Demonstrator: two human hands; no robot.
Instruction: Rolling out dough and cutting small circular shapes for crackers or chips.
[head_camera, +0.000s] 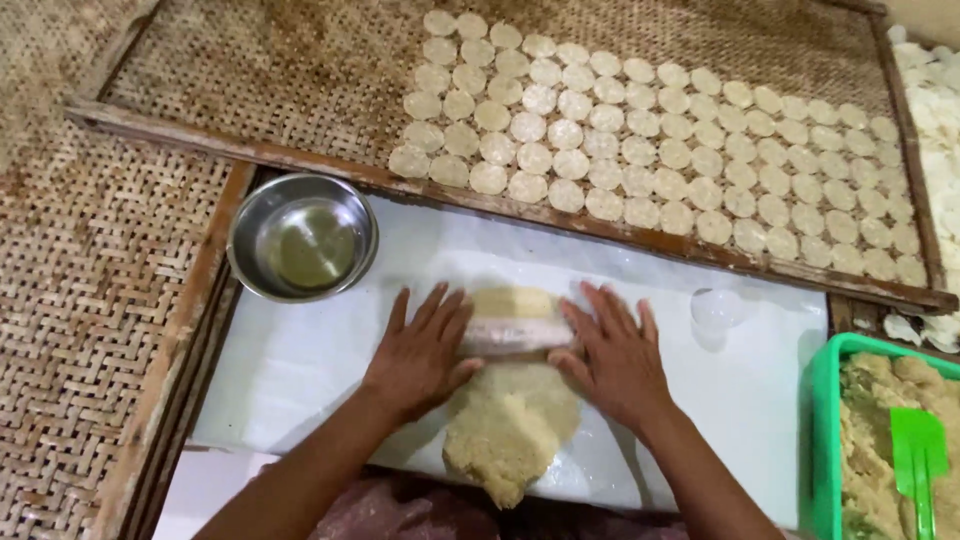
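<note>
While pressing a pale roller flat-palmed (2 hands, unclenched) over crumbly dough: risks tearing its thin edge.

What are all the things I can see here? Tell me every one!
Flattened sheet of dough: one, pale yellow, on the white board.
Rolling pin: one, pale, lying across the dough.
White board: one, under the dough.
Round steel bowl: one, silver, at the board's far left corner.
Small dough discs: many, cream, in rows on the woven tray.
Woven bamboo tray: one, brown, behind the board.
Green plastic tub: one, right edge, holding crumbly dough and a green scraper.
Left hand, right hand: flat on the pin's ends.
</note>
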